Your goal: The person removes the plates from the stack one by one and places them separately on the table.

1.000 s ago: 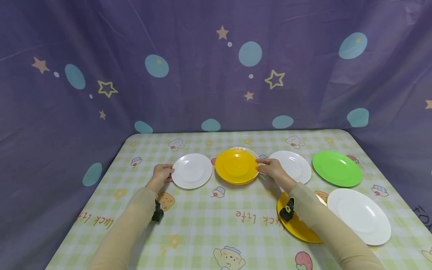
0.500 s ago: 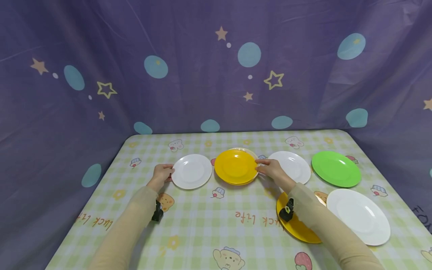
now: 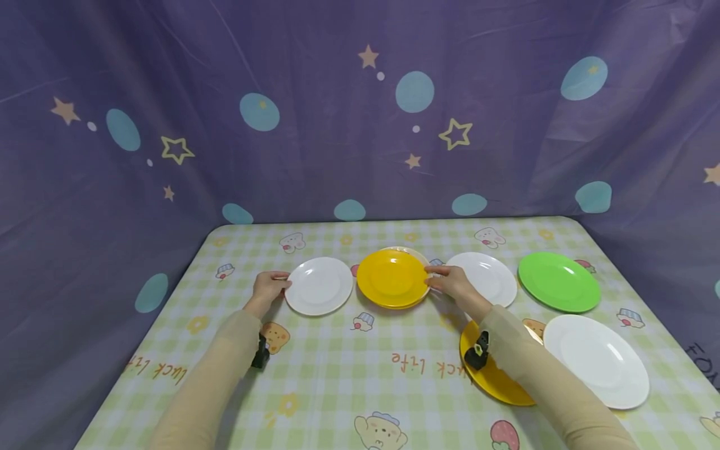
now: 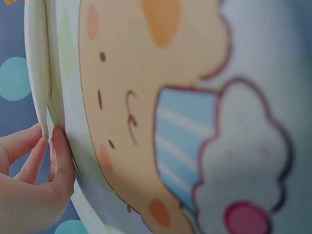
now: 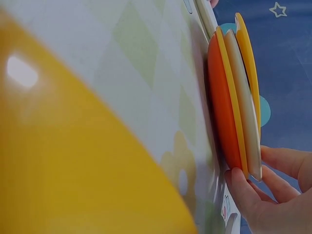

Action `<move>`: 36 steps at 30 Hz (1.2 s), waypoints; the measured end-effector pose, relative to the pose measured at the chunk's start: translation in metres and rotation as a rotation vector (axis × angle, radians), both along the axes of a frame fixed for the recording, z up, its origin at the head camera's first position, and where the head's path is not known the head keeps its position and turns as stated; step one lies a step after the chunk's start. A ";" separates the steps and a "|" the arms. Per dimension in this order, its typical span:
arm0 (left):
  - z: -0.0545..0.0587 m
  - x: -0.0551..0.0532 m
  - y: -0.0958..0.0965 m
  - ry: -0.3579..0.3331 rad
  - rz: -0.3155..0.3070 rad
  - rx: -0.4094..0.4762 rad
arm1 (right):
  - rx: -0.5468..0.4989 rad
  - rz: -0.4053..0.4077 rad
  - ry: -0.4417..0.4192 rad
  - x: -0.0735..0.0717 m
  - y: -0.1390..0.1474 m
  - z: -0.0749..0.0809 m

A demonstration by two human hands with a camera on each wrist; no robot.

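At the left of the table, my left hand [image 3: 269, 291] pinches the rim of a small white plate [image 3: 319, 286]. The left wrist view shows that plate [image 4: 35, 58] edge-on, thumb and fingertips on either side of its rim. To its right sits a stack topped by a yellow plate [image 3: 392, 279]. My right hand [image 3: 457, 287] grips the stack's right edge. Seen from the right wrist, a cream plate [image 5: 244, 97] lies between the tilted top yellow plate [image 5: 249, 63] and a lower plate with an orange-looking underside [image 5: 223, 105]; the thumb [image 5: 240, 187] touches the lower rims.
Right of the stack lie another white plate [image 3: 486, 279] and a green plate [image 3: 559, 281]. Nearer are a large white plate [image 3: 596, 360] and a large yellow plate [image 3: 494, 375], partly under the right forearm. A checked cloth [image 3: 332, 381] covers the table; a purple curtain [image 3: 315, 169] hangs behind.
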State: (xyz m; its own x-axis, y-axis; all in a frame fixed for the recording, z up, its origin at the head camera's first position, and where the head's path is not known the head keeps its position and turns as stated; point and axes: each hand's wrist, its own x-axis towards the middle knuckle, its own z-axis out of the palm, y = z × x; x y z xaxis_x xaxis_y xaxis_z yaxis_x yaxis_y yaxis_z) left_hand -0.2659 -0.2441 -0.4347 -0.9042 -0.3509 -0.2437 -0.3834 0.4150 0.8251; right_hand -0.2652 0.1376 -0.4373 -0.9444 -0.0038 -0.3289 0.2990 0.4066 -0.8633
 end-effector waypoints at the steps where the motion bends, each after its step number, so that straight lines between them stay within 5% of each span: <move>1: 0.001 0.000 0.000 0.002 0.001 -0.001 | -0.005 0.003 0.002 0.000 0.000 0.000; 9: 0.004 -0.001 0.003 0.075 -0.016 -0.075 | -0.023 0.039 0.005 0.003 0.002 0.001; 22: 0.019 0.000 0.027 0.243 -0.279 0.032 | -0.028 0.053 0.010 0.003 0.003 -0.001; 29: 0.019 0.003 0.048 0.235 -0.365 0.180 | -0.052 0.056 0.023 0.003 0.002 -0.002; 36: 0.015 0.002 0.066 0.162 -0.379 0.327 | -0.040 0.052 0.012 0.002 0.003 -0.003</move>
State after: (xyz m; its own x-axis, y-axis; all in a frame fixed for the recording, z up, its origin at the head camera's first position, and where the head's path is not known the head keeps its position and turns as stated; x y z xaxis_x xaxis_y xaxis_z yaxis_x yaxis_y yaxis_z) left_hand -0.2637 -0.1781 -0.4199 -0.9880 0.0796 -0.1327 -0.1134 0.2108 0.9709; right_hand -0.2632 0.1406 -0.4402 -0.9464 -0.0659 -0.3163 0.2681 0.3861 -0.8826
